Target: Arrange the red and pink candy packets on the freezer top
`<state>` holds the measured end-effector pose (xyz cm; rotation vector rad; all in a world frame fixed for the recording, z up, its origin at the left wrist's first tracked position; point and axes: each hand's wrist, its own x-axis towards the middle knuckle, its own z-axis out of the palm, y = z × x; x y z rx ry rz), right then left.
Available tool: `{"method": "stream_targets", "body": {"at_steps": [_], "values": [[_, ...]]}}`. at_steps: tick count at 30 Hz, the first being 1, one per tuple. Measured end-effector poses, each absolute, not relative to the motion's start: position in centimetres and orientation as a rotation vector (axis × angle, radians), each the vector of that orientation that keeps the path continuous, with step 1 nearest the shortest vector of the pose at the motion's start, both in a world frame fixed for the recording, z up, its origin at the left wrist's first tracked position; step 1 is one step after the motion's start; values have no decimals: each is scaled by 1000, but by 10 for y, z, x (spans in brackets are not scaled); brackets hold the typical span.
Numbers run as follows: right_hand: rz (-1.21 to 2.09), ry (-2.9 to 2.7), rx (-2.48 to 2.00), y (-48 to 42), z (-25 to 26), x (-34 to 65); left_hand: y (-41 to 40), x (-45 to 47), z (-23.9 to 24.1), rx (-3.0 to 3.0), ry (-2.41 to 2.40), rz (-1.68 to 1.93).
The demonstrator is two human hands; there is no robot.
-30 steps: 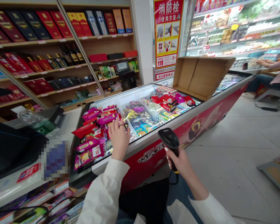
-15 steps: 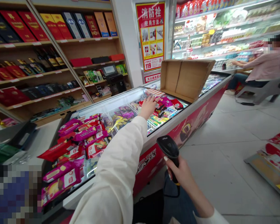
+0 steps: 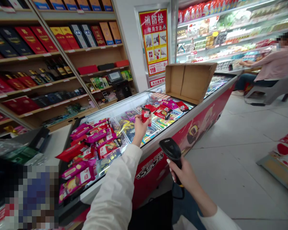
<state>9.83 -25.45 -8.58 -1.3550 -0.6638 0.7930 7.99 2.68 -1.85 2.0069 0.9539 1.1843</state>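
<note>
My left hand point(image 3: 141, 126) grips a small red and black snack packet point(image 3: 146, 116) above the glass top of the chest freezer point(image 3: 165, 150). In my right hand point(image 3: 184, 172) is a black barcode scanner point(image 3: 171, 149), its head pointing up and to the left, just in front of the freezer's side. Several red and purple packets point(image 3: 162, 113) lie on the freezer to the right, beyond my left hand. A larger pile of purple and red packets point(image 3: 98, 137) covers the freezer's left end.
An open cardboard box point(image 3: 188, 81) stands on the freezer's far part. Shelves with boxes and bottles point(image 3: 60, 68) line the left wall. A person in a pink top point(image 3: 271, 65) sits on a grey chair point(image 3: 272, 91) by the refrigerated shelves. A low pallet point(image 3: 276, 172) with red goods lies at right.
My left hand has picked up a red packet from the right-hand group and drawn it back to the left. My right hand still holds the scanner. The view has shifted slightly.
</note>
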Motion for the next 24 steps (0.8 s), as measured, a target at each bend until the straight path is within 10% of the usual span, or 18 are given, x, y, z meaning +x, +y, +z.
{"method": "stream_targets", "body": {"at_steps": [24], "values": [[756, -894, -1343, -237, -41, 38, -36, -13, -57, 1870, 1193, 1244]]}}
